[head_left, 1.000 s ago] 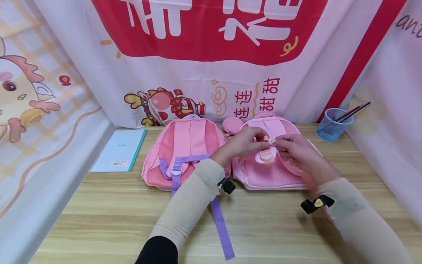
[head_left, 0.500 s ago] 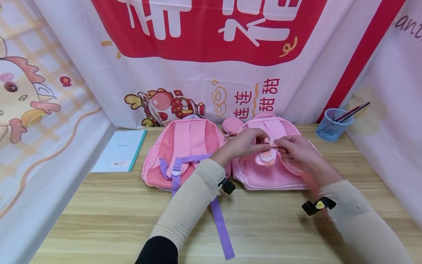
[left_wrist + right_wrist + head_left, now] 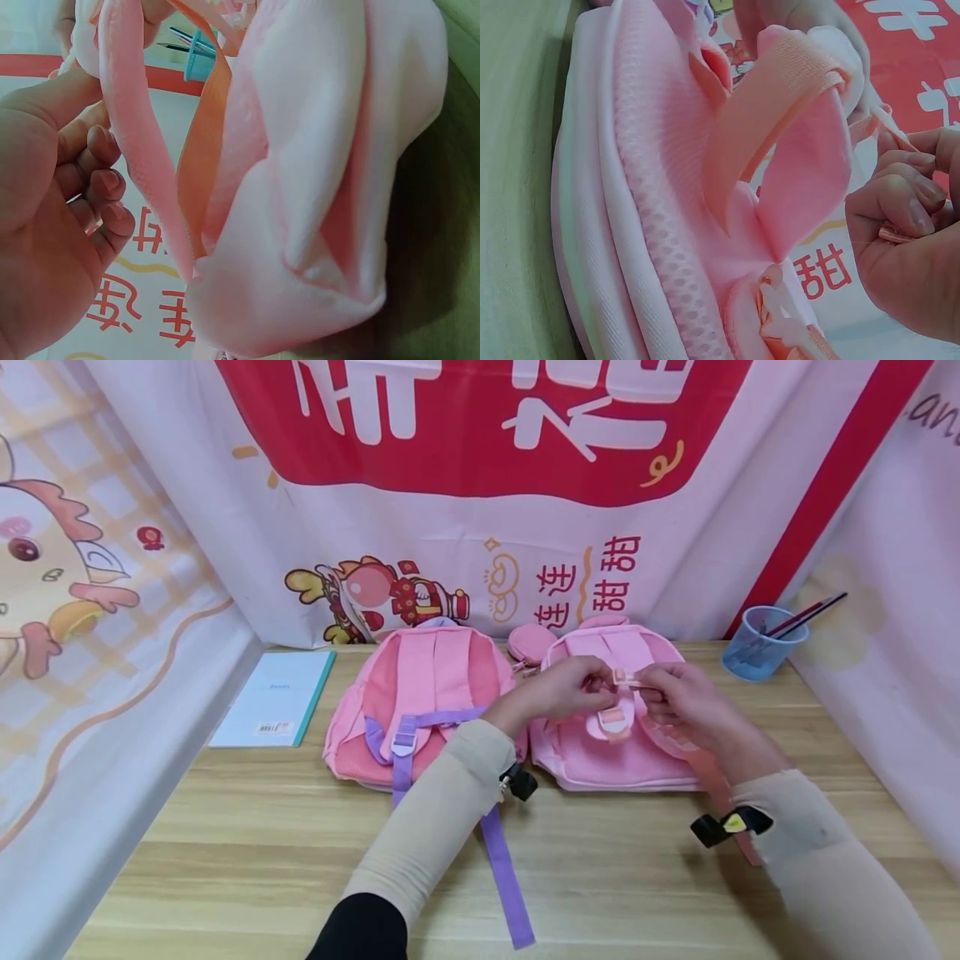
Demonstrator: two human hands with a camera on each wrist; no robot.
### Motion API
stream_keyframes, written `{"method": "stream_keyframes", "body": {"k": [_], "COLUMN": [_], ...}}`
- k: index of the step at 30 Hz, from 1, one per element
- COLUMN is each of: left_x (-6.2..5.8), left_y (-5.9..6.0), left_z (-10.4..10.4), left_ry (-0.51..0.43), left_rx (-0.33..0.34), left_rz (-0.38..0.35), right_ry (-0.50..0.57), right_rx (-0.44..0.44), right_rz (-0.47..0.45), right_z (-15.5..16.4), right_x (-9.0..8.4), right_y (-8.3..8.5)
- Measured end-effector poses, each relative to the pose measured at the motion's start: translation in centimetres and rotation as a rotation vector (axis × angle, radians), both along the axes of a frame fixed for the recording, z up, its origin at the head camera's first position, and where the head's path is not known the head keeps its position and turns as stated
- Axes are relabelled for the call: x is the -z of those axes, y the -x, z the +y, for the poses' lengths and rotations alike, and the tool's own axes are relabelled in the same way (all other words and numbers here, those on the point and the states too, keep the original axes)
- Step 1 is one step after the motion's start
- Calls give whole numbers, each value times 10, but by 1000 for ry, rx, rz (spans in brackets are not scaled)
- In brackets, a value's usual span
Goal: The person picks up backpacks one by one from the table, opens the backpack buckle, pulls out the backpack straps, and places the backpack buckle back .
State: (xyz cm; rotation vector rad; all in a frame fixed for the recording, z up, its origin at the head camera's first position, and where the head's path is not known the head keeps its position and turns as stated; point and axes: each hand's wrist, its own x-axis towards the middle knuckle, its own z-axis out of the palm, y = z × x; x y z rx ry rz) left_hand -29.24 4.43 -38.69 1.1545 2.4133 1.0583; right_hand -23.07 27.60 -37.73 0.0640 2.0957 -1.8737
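at the bottom of the head view, your left sleeve (image 3: pixel 431 814) is slanting up over a purple webbing strap (image 3: pixel 510 893), whose loose end is lying on the wooden tabletop (image 3: pixel 300 860). your right sleeve (image 3: pixel 832 868) is slanting up from the lower right.

right of centre, your right hand (image 3: pixel 678 702) is pinching a peach webbing strip (image 3: pixel 866 127) tightly between thumb and forefinger, the other fingers curling inward. your left hand (image 3: pixel 577 687) is gripping a padded shoulder strap (image 3: pixel 131 112) near its end; its fingertips are partly hiding, so you cannot tell exactly where they are pressing.

a small whitish slide buckle (image 3: pixel 623 677) is sitting between your two sets of fingertips: directly left of the right pinch, just right of the left fingers, neither hand being clearly nearer. the strip is running roughly level there, its long axis pointing from one hand to the other. a second slide buckle (image 3: pixel 612 720) is hanging just below.

behind your hands, the right-hand pink backpack (image 3: pixel 577 764) is facing you with its strap side, and the left-hand pink backpack (image 3: pixel 420 677) is resting beside it. farther out, a light-blue notebook (image 3: pixel 273 693) is lying at mid-left, and a blue mesh pencil cup (image 3: pixel 761 647) is standing at mid-right, before the printed curtain (image 3: pixel 420 518).
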Motion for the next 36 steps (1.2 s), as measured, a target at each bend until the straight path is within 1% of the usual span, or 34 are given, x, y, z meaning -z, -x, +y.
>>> {"method": "stream_keyframes", "body": {"k": [5, 7, 11, 14, 18, 21, 24, 31, 36], "left_x": [2, 1, -2, -6, -13, -18, -22, -20, -19], "left_y": [0, -1, -2, -3, -4, -4, -5, -5, -5], "left_z": [2, 3, 1, -3, -3, 0, 2, 0, 0], "left_ry": [0, 4, 23, -10, -107, -124, -110, -131, -145], "left_rx": [9, 7, -2, -24, -33, -28, -41, -79, -84], "left_rz": [10, 15, 22, 26, 76, 125, 139, 121, 117], "right_ry": [140, 154, 127, 94, 61, 52, 56, 77, 80], "right_rx": [10, 21, 30, 32, 22, 14, 9, 19, 9], "right_rz": [-8, -16, -29, -26, -6, 4, 14, 27, 42], "right_z": [1, 1, -3, -4, -3, -2, 0, 11, 13], "right_x": [-4, -6, -8, -8, -7, -9, -9, -2, 1], "right_y": [-2, -3, -4, -4, -3, -4, -5, -6, -7]}}
